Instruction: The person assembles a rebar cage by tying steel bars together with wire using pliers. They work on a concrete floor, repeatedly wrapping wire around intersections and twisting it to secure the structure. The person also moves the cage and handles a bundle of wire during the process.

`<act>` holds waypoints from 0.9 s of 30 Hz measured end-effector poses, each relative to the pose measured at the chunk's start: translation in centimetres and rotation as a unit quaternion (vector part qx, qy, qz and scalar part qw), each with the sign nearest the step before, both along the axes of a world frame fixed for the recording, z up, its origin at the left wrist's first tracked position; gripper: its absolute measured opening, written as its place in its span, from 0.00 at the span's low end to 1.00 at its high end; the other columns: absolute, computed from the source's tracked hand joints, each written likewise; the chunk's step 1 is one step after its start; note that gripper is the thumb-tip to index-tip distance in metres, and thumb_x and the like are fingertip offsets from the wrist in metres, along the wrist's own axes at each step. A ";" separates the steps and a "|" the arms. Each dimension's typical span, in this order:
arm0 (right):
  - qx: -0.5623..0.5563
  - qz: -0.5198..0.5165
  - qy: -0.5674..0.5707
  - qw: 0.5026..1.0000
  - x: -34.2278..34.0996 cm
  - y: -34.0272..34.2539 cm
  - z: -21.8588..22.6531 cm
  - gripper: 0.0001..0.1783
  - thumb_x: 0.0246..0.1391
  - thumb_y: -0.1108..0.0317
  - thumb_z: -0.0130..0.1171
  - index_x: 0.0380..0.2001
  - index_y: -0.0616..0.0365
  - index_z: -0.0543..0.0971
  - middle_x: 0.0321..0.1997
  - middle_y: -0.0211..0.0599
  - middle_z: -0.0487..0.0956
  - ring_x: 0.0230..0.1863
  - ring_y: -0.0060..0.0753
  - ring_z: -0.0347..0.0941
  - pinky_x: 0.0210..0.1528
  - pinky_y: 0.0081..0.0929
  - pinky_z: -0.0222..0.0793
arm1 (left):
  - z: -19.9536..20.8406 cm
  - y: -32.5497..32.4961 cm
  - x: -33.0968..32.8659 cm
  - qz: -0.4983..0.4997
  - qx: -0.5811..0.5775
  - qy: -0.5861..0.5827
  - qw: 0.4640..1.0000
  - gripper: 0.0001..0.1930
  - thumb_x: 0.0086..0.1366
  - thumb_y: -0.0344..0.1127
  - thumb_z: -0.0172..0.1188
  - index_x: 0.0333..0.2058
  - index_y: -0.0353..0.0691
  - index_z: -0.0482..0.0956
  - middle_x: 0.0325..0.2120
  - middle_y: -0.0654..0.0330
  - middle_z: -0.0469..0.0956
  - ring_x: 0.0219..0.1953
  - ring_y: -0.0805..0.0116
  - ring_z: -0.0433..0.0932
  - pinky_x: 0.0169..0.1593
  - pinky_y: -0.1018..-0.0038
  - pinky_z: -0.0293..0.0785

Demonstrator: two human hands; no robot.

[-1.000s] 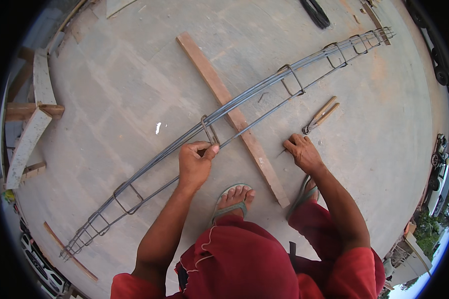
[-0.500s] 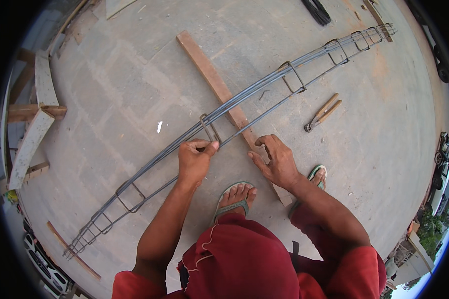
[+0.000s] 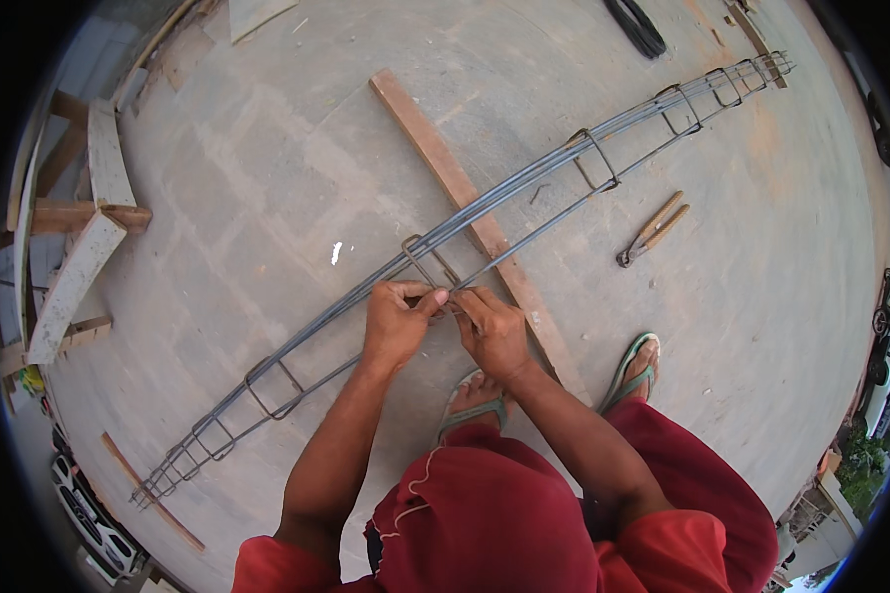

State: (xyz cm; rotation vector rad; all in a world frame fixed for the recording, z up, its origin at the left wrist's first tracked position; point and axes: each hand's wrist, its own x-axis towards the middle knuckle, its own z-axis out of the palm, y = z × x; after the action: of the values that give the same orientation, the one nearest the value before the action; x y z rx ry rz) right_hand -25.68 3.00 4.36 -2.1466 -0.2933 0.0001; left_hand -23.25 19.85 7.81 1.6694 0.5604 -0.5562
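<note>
I see both hands meeting at one joint of the steel bar cage [image 3: 465, 222], which lies on the concrete floor [image 3: 267, 178] across a wooden plank [image 3: 445, 168]. The left hand [image 3: 398, 321] has thumb and fingers pressed together on the near bar, beside the square steel loop [image 3: 427, 259]. The right hand [image 3: 494, 331] is closed as well, fingertips touching those of the left; it seems to pinch something thin at the joint, but I cannot tell what, as the fingers cover it.

Procedure, as I judge it: hold the loop square to the bars with the left hand while the right works, keep the joint directly above the plank so the bars stay lifted off the floor, and keep both thumbs clear of the crossing point.

Orientation: the long axis of the cage runs from lower left to upper right, its far end pointing toward the upper right corner. The apparent bow is likely lens bending. The loops stand crosswise to that axis.

The pincers [image 3: 651, 229] lie on the floor to the right, well apart from both hands, untouched
</note>
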 end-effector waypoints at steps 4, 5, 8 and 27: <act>0.022 -0.016 0.049 0.998 -0.1 0.1 0.0 0.13 0.52 0.80 0.70 0.42 0.59 0.84 0.39 0.42 0.85 0.36 0.49 0.84 0.37 0.39 0.80 | -0.2 0.2 -0.1 0.000 -0.015 -0.005 1.000 0.05 0.66 0.25 0.70 0.34 0.27 0.88 0.27 0.56 0.85 0.27 0.74 0.79 0.31 0.76 0.75; 0.029 -0.023 0.056 0.998 -0.2 0.2 0.1 0.12 0.53 0.80 0.70 0.42 0.59 0.84 0.39 0.43 0.85 0.37 0.50 0.84 0.38 0.38 0.80 | -0.1 0.2 -0.1 -0.010 -0.002 -0.012 1.000 0.05 0.66 0.25 0.70 0.34 0.27 0.88 0.27 0.57 0.85 0.27 0.74 0.78 0.31 0.76 0.75; 0.054 -0.044 0.062 0.996 -0.2 0.4 0.3 0.12 0.54 0.80 0.70 0.42 0.61 0.84 0.40 0.46 0.85 0.38 0.52 0.84 0.40 0.37 0.80 | -0.3 -0.1 -0.2 -0.001 0.003 -0.026 1.000 0.03 0.64 0.23 0.70 0.32 0.27 0.89 0.26 0.58 0.85 0.26 0.75 0.77 0.31 0.77 0.73; 0.073 -0.061 0.134 0.986 -0.9 0.0 1.2 0.10 0.60 0.75 0.67 0.44 0.60 0.80 0.39 0.48 0.82 0.31 0.52 0.79 0.31 0.37 0.73 | -0.9 -1.1 -0.8 0.045 0.028 -0.084 0.995 0.04 0.61 0.22 0.72 0.28 0.28 0.87 0.21 0.60 0.82 0.23 0.76 0.75 0.28 0.77 0.70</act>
State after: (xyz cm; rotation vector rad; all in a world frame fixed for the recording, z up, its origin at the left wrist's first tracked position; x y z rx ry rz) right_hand -26.54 3.00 5.61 -1.9873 -0.0048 0.1906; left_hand -24.04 18.80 6.95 1.7168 0.5298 -0.3331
